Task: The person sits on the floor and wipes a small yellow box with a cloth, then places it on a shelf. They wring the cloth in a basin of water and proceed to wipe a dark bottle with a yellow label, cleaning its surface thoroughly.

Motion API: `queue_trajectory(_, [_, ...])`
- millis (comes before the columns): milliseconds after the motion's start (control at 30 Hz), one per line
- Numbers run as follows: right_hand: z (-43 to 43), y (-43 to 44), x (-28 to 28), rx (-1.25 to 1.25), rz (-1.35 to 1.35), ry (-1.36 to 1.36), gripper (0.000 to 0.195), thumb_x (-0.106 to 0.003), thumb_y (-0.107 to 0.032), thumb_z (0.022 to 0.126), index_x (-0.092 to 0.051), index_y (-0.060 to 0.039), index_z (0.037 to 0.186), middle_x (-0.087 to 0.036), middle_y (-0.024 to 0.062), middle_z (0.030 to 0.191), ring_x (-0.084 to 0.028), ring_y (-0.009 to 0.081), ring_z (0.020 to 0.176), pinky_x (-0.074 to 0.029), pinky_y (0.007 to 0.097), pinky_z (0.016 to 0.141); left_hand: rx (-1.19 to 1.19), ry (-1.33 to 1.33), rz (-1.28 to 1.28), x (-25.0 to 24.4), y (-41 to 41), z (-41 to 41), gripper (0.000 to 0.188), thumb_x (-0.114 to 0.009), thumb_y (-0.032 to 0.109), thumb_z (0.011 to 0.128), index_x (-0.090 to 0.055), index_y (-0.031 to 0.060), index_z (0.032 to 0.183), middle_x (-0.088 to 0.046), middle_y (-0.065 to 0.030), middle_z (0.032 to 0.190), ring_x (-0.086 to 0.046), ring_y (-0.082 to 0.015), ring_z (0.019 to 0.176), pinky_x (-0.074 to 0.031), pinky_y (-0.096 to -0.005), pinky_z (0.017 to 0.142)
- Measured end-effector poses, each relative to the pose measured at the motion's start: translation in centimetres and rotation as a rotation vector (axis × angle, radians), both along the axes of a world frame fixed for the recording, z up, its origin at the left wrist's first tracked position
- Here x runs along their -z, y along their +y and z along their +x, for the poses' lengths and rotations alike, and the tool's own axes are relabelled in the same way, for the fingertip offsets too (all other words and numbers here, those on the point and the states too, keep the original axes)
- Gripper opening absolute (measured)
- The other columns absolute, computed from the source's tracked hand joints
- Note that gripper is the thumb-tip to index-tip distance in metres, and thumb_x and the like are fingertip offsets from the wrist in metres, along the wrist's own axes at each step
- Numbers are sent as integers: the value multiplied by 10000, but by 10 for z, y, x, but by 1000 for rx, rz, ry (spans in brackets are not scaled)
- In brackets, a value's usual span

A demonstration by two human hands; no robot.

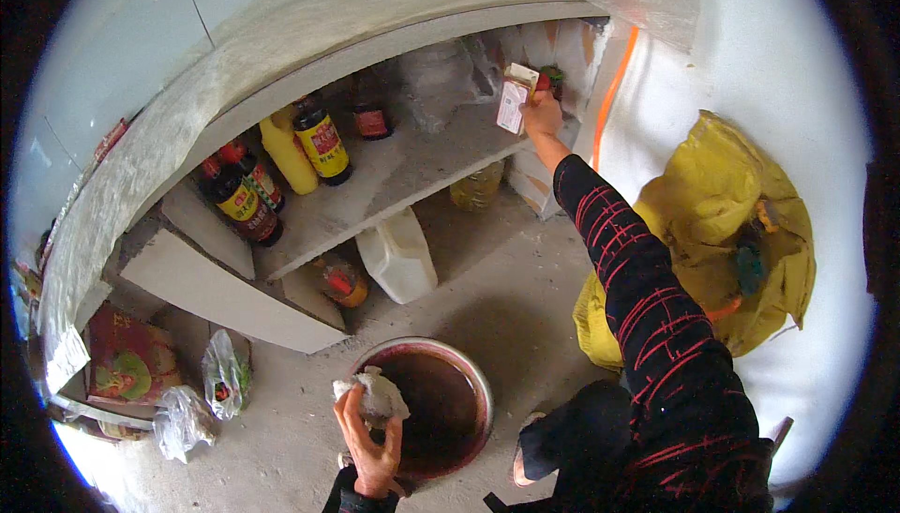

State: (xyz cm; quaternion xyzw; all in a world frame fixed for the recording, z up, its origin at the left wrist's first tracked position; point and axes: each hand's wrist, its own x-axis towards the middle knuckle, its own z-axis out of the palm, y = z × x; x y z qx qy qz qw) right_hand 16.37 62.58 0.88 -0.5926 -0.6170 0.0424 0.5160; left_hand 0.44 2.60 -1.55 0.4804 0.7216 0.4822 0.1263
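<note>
My left hand [371, 443] grips a crumpled whitish rag [380, 396] above the left rim of a metal basin [485, 400]. Dark liquid appears to fill the basin, which stands on the floor. Stretched out to the far right end of the concrete shelf [408, 168], my right hand [543, 118] holds a small printed carton [513, 106] tilted over the shelf. A red and green item [553, 78] shows just behind that hand; its kind is unclear. Farther left on the shelf are sauce bottles [323, 147] and a yellow bottle [290, 154].
Under the shelf stand a white plastic jug [397, 256], an orange-red bottle [343, 282] and a container of yellowish liquid [478, 188]. A large yellow sack [703, 182] is at the right. Plastic bags [183, 421] lie at the left, near a red printed box [133, 351]. Plastic film covers the counter above.
</note>
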Motion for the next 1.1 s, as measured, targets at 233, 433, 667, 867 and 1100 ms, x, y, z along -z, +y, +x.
queue_trajectory(233, [-33, 21, 6, 145, -144, -40, 317, -711, -288, 714, -622, -91, 946, -685, 121, 887, -661, 329, 873, -520, 468, 744, -54, -80, -57, 13, -5, -14, 632, -672, 121, 748, -412, 8, 1313, -420, -220, 1229, -455, -359, 1133, -378, -441, 980])
queue_trajectory(433, [-40, 43, 12, 225, 3, -30, 360, -697, -292, 746, -580, -72, 1006, -654, 177, 938, -649, 377, 881, -520, 480, 753, -27, -100, -76, 24, -4, -22, 644, -673, 222, 816, -374, 26, 1352, -371, -138, 1256, -424, -275, 1168, -385, -406, 973])
queue_trajectory(667, [-50, 30, 15, 178, -23, -187, 420, -695, -270, 788, -509, -47, 1091, -662, 199, 941, -658, 393, 859, -517, 495, 734, -23, -207, -91, 25, -2, -19, 653, -665, 218, 827, -352, 24, 1367, -367, -139, 1261, -421, -276, 1178, -388, -412, 976])
queue_trajectory(867, [-44, 28, 8, 135, -36, -176, 431, -692, -305, 807, -463, -43, 1062, -673, 188, 844, -669, 389, 787, -518, 499, 678, 5, -189, -90, 21, 2, -19, 664, -667, 257, 828, -349, 23, 1362, -369, -135, 1248, -424, -272, 1179, -391, -413, 970])
queue_trajectory(1100, [-38, 8, 27, 6, -88, -288, 248, -666, -256, 823, -570, -62, 943, -669, 191, 834, -658, 388, 775, -510, 490, 674, -8, -230, -54, 21, 3, -15, 666, -670, 282, 829, -358, 5, 1349, -373, -133, 1243, -416, -276, 1182, -371, -421, 987])
